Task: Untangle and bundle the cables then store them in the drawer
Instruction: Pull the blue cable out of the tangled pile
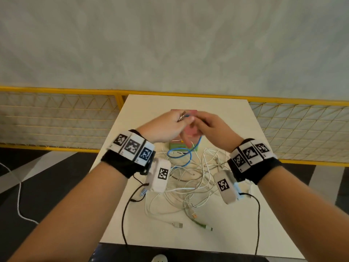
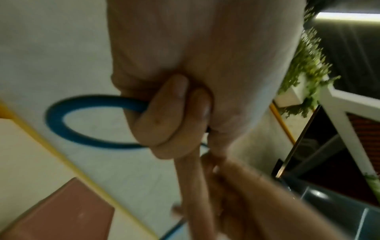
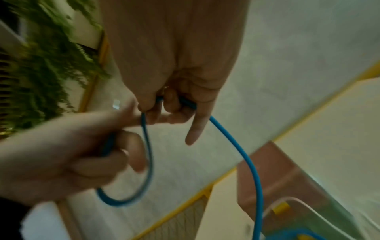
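Both hands are raised together above the white table (image 1: 230, 220), working a blue cable (image 1: 181, 155). My left hand (image 1: 173, 125) grips a loop of the blue cable (image 2: 61, 120) in curled fingers. My right hand (image 1: 209, 129) pinches the same blue cable (image 3: 242, 154), which hangs down toward the table. A tangle of white cables (image 1: 190, 184) lies below the hands. The small pink and green drawer unit (image 1: 189, 146) stands behind the tangle, mostly hidden by the hands.
A yellow mesh railing (image 1: 56, 118) runs behind the table. A green-tipped cable end (image 1: 200, 223) and a white USB plug (image 1: 177, 225) lie near the front edge. Thin black wrist-camera leads (image 1: 125, 214) hang from both wrists. Plants (image 3: 41, 65) show in the wrist views.
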A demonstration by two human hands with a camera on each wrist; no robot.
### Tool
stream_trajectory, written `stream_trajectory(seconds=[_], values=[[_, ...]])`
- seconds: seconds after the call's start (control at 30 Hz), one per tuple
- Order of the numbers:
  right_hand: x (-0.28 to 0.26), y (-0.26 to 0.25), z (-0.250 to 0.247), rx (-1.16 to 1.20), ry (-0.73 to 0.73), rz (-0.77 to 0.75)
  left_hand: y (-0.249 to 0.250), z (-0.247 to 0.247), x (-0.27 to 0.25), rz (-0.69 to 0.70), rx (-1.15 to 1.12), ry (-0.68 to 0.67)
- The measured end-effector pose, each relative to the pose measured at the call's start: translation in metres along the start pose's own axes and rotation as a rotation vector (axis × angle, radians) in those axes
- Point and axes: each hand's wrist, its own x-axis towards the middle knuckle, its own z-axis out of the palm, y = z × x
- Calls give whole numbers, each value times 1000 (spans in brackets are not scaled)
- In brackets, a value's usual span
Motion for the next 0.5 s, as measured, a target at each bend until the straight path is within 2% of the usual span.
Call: stream_trajectory(seconds=[0.1,0.17,0.23,0.3,0.37,0.43,0.5], values=[[6,-14,-9,6,99,-93,-12,3,6,49,-88,101],[4,-8,-10,64,76,-64,-14,-5,11,63,-167,279],[-2,5,-5,120,12,9,-10,-20,13,100,-301,497],[-10,18,4,153,-29,97,-10,-38,14,115,-398,653],[-14,27,8,132,-44,148,-16,-49,15,41,-322,695],[-13,30,6,3,-36,131,-26,-50,15,-14,-151,691],[-9,23,1,-170,-64,71,-27,-42,13,81,-56,664]])
